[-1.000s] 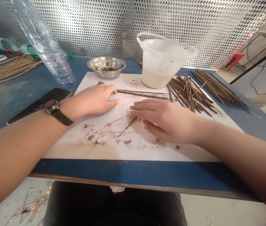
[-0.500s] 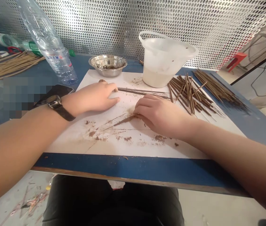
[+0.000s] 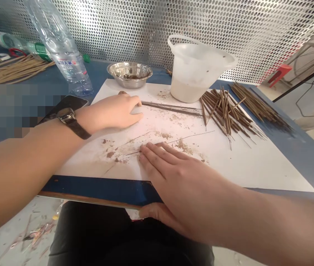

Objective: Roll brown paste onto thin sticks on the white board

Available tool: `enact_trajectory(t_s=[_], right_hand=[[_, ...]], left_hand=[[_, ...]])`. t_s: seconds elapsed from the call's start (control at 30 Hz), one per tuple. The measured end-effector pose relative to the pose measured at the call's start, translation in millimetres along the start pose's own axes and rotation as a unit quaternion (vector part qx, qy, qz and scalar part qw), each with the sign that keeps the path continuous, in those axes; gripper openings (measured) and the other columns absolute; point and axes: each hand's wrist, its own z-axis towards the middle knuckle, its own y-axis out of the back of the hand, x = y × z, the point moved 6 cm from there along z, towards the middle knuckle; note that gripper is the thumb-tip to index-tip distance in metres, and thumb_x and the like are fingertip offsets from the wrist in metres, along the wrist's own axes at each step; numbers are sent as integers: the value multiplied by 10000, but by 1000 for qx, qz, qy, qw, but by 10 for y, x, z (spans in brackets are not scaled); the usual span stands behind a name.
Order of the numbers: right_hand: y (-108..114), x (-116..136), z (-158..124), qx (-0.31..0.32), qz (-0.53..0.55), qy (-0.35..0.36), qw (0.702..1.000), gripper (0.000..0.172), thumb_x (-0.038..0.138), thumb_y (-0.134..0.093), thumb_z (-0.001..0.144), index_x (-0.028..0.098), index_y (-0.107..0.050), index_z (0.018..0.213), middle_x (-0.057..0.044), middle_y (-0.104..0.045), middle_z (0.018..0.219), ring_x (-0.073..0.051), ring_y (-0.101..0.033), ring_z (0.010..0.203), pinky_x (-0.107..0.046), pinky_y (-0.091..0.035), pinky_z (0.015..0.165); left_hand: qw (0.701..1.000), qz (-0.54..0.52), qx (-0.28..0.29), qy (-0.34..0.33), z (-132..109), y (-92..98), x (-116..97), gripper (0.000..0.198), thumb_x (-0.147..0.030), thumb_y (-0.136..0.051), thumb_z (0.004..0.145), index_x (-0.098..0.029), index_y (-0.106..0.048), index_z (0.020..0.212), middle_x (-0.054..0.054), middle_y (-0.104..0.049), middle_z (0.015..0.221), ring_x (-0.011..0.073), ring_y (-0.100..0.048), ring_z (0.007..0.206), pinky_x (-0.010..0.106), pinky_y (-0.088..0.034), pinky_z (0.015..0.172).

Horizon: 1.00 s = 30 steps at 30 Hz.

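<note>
My left hand (image 3: 118,111), with a dark watch on its wrist, rests on the white sheet (image 3: 259,166) with thumb and index finger apart. Its fingertips are at the left end of several thin dark sticks (image 3: 170,107); what lies under the palm is hidden. A small brown lump (image 3: 122,92) shows just behind its knuckles. My right hand (image 3: 173,170) lies flat near the sheet's front edge, fingers stretched out, over a thin stick (image 3: 192,136) that sticks out on both sides. Brown crumbs (image 3: 183,146) are scattered around the fingers.
A metal bowl (image 3: 130,82) with brown bits and a translucent bucket (image 3: 188,79) of cloudy liquid stand behind. Brown-coated incense sticks (image 3: 226,111) lie in a pile at right, another bundle (image 3: 259,105) beyond. A plastic bottle (image 3: 68,62) and a phone (image 3: 70,104) are at left.
My right hand has moved toward the table's front edge and flattened, its fingers now stretched over the thin stick. A brown tapered piece under it no longer shows. My left hand stays in place.
</note>
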Motion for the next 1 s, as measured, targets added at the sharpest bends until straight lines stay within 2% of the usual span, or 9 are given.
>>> enact_trajectory(t_s=[0.13, 0.23, 0.33, 0.43, 0.53, 0.67, 0.87, 1.0], right_hand=[[-46, -219, 175, 6, 14, 1, 1000, 994, 719, -518, 1104, -42, -391, 1730, -293, -283, 1816, -421, -262, 1726, -600, -227, 1424], [-69, -306, 236, 7, 23, -5, 1000, 1041, 767, -439, 1107, -44, -336, 1751, -287, -218, 1833, -421, -181, 1743, -626, -194, 1424], [-58, -211, 113, 3, 18, -27, 999, 1057, 797, -405, 1098, -45, -380, 1736, -296, -234, 1825, -445, -215, 1731, -632, -248, 1411], [-45, -105, -12, 4, 12, -46, 999, 1068, 822, -384, 1087, -37, -425, 1720, -301, -267, 1815, -460, -262, 1717, -637, -296, 1395], [-43, -177, 56, 13, 20, -55, 998, 1088, 828, -350, 1091, -50, -387, 1732, -303, -247, 1820, -448, -224, 1729, -635, -265, 1405], [-32, -356, 223, 15, 30, -56, 998, 1108, 840, -327, 1088, -45, -330, 1755, -290, -221, 1831, -440, -177, 1742, -662, -213, 1408], [-29, -229, 3, 2, 10, -55, 998, 1088, 847, -322, 1084, -23, -415, 1730, -294, -301, 1814, -458, -270, 1718, -646, -273, 1395], [-13, -315, 82, -11, 13, -61, 998, 1049, 833, -319, 1092, 12, -425, 1737, -270, -328, 1816, -437, -265, 1726, -643, -280, 1392]], left_hand=[[1000, 4, 9, 17, 9, 4, -5, 684, -563, -454, 1053, -143, -576, 1580, 230, -627, 1524, 380, -688, 1219, 488, -520, 1042], [999, 1, 9, 35, 17, 18, -7, 697, -587, -491, 1023, -205, -587, 1598, 177, -644, 1542, 392, -667, 1302, 474, -513, 1090], [1000, 2, 5, 31, 11, 27, -13, 679, -597, -495, 1025, -240, -590, 1595, 161, -644, 1552, 381, -665, 1310, 469, -514, 1098], [1000, 8, 12, 22, -12, 27, -31, 671, -568, -461, 1061, -171, -569, 1591, 213, -625, 1556, 362, -679, 1255, 476, -519, 1078], [1000, 9, 11, 16, -31, 45, -61, 668, -543, -444, 1083, -120, -555, 1589, 247, -613, 1552, 361, -679, 1232, 486, -516, 1070], [999, 5, 22, 28, -38, 50, -65, 675, -556, -451, 1091, -134, -534, 1612, 245, -588, 1588, 369, -661, 1266, 481, -516, 1048], [1000, 8, 12, 15, -40, 41, -56, 634, -534, -420, 1107, -138, -548, 1584, 228, -597, 1581, 321, -664, 1252, 459, -513, 1078], [1000, 9, 17, 16, -35, 39, -48, 649, -544, -446, 1096, -132, -543, 1588, 241, -594, 1586, 347, -662, 1273, 481, -504, 1100]])
